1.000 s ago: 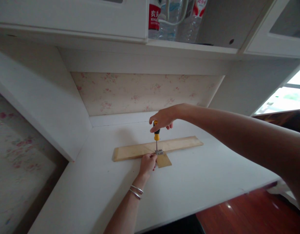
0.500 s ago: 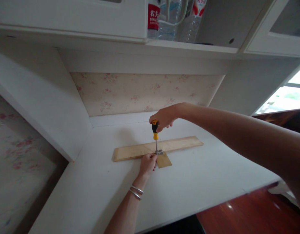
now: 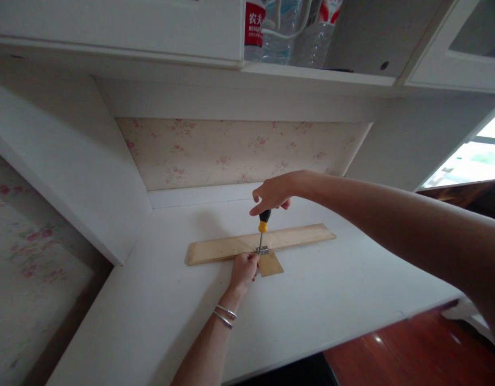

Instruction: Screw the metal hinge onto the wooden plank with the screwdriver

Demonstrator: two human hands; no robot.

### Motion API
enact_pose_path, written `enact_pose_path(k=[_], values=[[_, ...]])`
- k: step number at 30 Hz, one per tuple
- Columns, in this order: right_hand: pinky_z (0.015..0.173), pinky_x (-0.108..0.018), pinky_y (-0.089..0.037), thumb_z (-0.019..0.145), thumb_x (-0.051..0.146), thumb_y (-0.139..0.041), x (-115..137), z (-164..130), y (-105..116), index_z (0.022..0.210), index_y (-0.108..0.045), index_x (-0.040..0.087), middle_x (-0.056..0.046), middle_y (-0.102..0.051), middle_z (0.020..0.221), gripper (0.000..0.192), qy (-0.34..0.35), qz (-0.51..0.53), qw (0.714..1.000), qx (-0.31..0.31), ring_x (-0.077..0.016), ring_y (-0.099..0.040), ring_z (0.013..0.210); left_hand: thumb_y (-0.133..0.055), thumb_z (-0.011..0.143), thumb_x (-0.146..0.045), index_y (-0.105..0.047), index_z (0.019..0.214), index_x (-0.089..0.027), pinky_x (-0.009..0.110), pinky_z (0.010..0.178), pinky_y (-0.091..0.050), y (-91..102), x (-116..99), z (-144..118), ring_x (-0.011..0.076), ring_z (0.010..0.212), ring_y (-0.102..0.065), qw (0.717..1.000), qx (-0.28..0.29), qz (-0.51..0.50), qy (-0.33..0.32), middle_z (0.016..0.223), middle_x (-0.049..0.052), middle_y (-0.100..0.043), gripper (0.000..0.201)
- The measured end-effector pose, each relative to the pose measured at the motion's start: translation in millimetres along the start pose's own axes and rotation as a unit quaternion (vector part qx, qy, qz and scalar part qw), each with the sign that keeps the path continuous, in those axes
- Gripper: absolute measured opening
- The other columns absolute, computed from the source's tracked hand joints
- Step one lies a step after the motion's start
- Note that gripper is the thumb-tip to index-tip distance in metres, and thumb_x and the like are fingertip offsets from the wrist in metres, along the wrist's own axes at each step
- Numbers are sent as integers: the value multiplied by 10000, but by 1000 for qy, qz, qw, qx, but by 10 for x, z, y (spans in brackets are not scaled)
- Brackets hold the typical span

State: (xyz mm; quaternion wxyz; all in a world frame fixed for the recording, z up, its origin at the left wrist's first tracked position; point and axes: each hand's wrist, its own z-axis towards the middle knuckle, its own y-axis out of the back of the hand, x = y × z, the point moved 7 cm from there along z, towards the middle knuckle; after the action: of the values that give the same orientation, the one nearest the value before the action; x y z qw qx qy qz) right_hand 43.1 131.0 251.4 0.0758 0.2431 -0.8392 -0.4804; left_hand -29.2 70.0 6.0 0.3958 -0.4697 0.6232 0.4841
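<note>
Fingers of the right hand point(image 3: 275, 192), in the head view, are being curled over the screwdriver point(image 3: 263, 227); firmness of grip cannot be told. Fingertips of the left hand point(image 3: 244, 269) are being bunched beside the metal hinge point(image 3: 263, 250), their hold hidden. Presumably stiff, light and slippery, the hinge is being supported across long board point(image 3: 217, 250) and short wooden piece point(image 3: 271, 266); edge gripping is being advised.

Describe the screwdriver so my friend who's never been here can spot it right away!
On the big white desk, find the long, pale wooden board. Near its middle is a small silvery metal piece, with the screwdriver pointing down at it, its top hidden by the right grip. Unlike the pale wood and silvery metal nearby, its handle is black and yellow.
</note>
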Motion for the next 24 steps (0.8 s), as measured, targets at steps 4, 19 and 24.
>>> enact_pose_path(k=[4,19,24], values=[[553,-329,-423,723,670,-546,15,3,24,947,-638,120,-79,-628,721,601,1,-47,999,-14,-187,-581,534,-505,762,-315,-572,597,-149,181,333,-282,-3,22,9,90,362,-445,1000,1,11,4,425,-33,-470,243],[523,-310,-434,717,621,-580,39,49,-15,1053,-589,139,-80,-644,812,588,17,-1,1000,-10,-180,-595,524,-516,754,-308,-558,580,-147,181,328,-281,-2,17,6,92,362,-445,1000,1,5,8,434,-29,-471,240],[518,-330,-424,756,633,-512,30,48,-30,1085,-581,138,-86,-640,768,598,-4,-27,999,-19,-190,-583,488,-517,759,-316,-591,619,-141,182,326,-285,-3,9,-3,92,376,-458,1000,2,1,9,468,-23,-501,237]])
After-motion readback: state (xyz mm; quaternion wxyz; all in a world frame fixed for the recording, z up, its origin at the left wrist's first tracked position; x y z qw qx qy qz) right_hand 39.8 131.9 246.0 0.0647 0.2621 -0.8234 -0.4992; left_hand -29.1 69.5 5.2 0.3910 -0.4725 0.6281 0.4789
